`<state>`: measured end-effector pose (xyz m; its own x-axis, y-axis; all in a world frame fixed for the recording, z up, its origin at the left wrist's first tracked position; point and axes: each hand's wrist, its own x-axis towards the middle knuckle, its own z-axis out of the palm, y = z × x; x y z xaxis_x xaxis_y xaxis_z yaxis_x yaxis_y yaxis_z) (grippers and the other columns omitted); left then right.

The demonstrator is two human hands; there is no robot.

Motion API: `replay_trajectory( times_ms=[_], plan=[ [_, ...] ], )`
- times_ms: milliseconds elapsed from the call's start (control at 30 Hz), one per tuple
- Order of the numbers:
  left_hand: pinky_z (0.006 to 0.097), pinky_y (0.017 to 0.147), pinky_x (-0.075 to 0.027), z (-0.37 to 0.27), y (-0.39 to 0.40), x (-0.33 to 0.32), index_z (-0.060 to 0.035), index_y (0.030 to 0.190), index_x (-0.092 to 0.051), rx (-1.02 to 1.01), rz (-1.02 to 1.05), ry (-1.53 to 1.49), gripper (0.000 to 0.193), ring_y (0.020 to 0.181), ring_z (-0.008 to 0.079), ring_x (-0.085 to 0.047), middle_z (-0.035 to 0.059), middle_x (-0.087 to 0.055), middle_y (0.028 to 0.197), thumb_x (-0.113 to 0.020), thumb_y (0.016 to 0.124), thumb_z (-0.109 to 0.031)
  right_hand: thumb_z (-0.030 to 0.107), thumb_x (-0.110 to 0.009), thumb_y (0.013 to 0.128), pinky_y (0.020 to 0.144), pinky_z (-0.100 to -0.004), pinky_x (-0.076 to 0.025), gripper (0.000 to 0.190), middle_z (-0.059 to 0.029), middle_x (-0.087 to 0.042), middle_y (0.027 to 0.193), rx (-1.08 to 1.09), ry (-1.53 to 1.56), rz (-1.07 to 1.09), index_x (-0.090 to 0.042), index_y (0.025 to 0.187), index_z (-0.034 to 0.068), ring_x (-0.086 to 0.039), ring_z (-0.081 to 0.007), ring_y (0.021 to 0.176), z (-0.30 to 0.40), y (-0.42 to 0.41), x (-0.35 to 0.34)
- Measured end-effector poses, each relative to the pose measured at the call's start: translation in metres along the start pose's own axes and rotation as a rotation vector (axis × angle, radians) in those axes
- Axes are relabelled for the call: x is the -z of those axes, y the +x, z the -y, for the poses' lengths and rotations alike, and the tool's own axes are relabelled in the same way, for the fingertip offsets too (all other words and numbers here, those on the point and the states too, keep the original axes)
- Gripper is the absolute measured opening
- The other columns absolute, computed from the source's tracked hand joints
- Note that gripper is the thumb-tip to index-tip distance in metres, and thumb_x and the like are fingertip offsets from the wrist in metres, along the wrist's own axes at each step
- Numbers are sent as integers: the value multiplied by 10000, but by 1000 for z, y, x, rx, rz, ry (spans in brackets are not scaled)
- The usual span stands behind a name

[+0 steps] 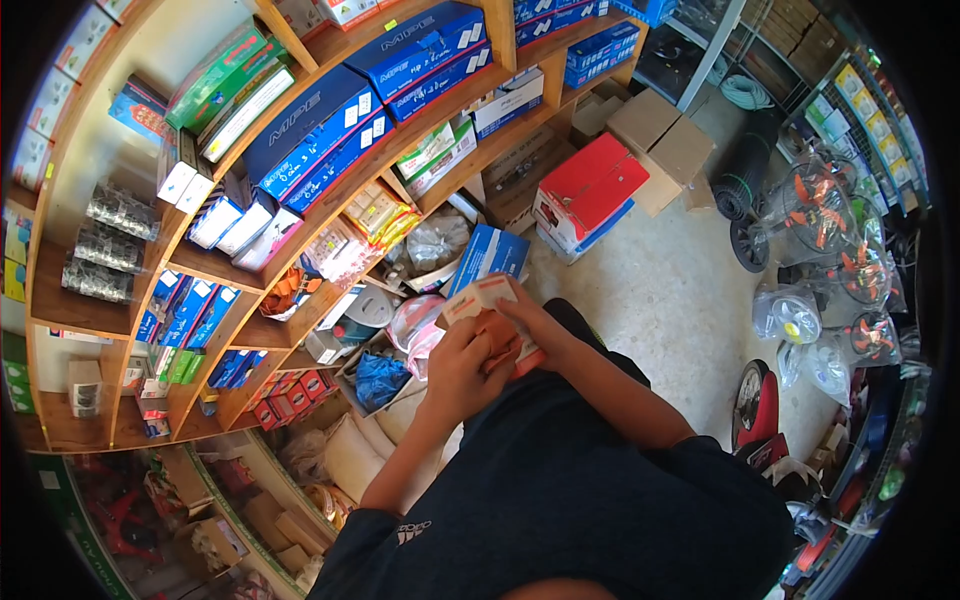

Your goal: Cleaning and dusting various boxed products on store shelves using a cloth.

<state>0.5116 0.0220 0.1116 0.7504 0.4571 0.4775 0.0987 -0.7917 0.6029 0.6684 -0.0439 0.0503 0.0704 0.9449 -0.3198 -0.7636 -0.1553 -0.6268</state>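
Observation:
A small white and orange cardboard box point(475, 298) is held up in front of my dark shirt, tilted. My right hand point(541, 326) grips its right side, thumb lying near the top edge. Curled fingers of my left hand point(461, 371) press against the box's near face, over an orange area whose nature I cannot make out. That hand covers much of the box's lower left part. Just beyond the box, a blue carton point(491, 259) with white print stands by the shelves.
Wooden shelving point(300, 330) with blue MPE boxes point(311, 135) curves along the left. A red carton point(589, 195) and an open brown carton point(660, 146) stand on the concrete floor point(637, 285). Bagged fans point(817, 217) line the right. A glass-fronted case point(187, 517) stands lower left.

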Motion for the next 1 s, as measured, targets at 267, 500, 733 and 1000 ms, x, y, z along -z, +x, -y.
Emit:
replay_trajectory(
  times_ms=[267, 500, 733, 1000],
  plan=[
    [319, 601, -501, 3, -1, 4, -39, 1022, -662, -45, -174, 10, 225, 670, 246, -640, 114, -679, 865, -726, 808, -10, 213, -551, 1024, 911, -369, -556, 436, -75, -572, 1264, 173, -26, -123, -379, 1424, 204, -630, -214, 1134, 6, -16, -19],
    [355, 548, -468, 17, -3, 8, -62, 945, -676, 163, -265, -45, 116, 587, 241, -608, 104, -638, 742, -726, 842, -82, 224, -552, 1022, 952, -367, -532, 473, -91, -563, 1296, 111, -203, -83, -361, 1451, 167, -612, -223, 1178, 10, -25, -23],
    [371, 582, -498, -18, -22, -2, -78, 895, -644, -133, -221, -81, 167, 667, 279, -645, 103, -657, 785, -764, 782, -49, 241, -577, 1016, 965, -366, -527, 520, -89, -564, 1299, 119, -170, -66, -343, 1476, 177, -600, -206, 1202, 16, -10, -15],
    [333, 528, -455, -2, -12, 2, -63, 791, -628, -45, -286, 0, 120, 588, 255, -610, 88, -629, 691, -739, 805, -19, 248, -585, 1013, 938, -354, -534, 583, -89, -532, 1351, 46, -169, -28, -297, 1519, 216, -599, -204, 1187, 10, 2, -16]
  ],
)
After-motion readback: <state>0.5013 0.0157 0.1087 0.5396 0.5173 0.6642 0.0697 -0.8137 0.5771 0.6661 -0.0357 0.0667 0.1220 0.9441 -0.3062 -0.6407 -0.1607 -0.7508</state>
